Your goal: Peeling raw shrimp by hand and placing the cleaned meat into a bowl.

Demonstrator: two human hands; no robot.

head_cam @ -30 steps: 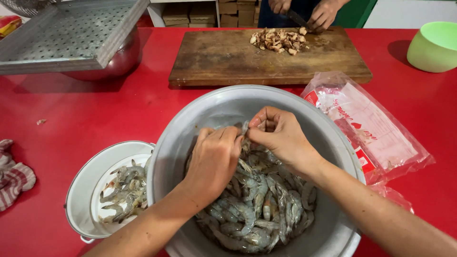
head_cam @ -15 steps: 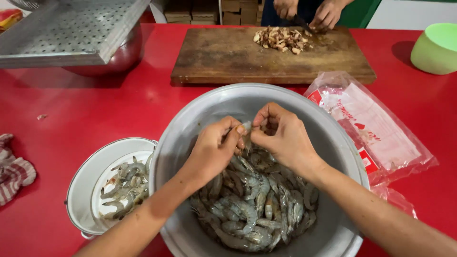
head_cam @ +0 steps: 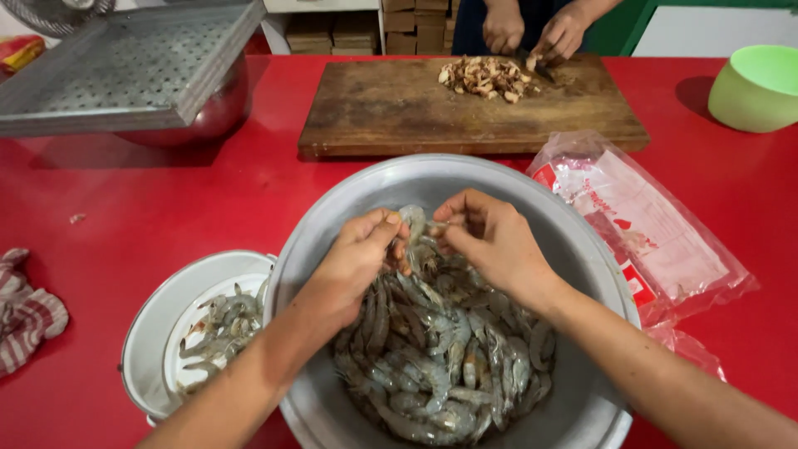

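While both my hands, left hand (head_cam: 357, 258) and right hand (head_cam: 490, 241), pinch one raw shrimp (head_cam: 413, 223) above the metal basin (head_cam: 499, 179), most remain heaped inside; few lie in the white pot (head_cam: 179, 287).

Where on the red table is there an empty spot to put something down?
Bare red table lies between the metal tray, the cutting board and the big shrimp bowl. Another patch sits right of the plastic bag, below the green bowl. It is crowded around both hands and the white pot.
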